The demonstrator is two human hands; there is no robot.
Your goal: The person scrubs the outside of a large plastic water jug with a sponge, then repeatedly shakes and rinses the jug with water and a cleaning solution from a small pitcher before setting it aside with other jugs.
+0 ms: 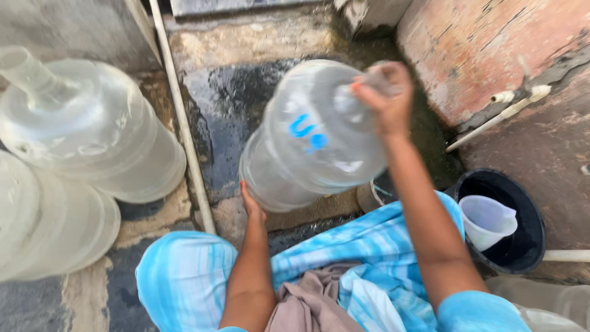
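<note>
Right hand, upper centre of frame: fingers closed around the neck of a large clear plastic water jug. Left hand, just below centre: pressed against the jug's base end; only part of the hand shows, fingers hidden behind the jug, so how far it is open cannot be told.

Jug is held in the air between both hands, tilted, neck toward upper right and base toward lower left, above the wet stone floor. Body transparent, faintly ribbed, with a blue marking on its side; outline blurred. Whether it holds water cannot be told.

Lower frame: the person's lap in blue-and-white striped cloth.

Right of frame: round black bucket on the floor, with a translucent plastic pitcher inside it. White pipe runs along the reddish wall, upper right.

Left of frame: other clear plastic jugs lie stacked; a thin white pipe runs just beside them.
</note>
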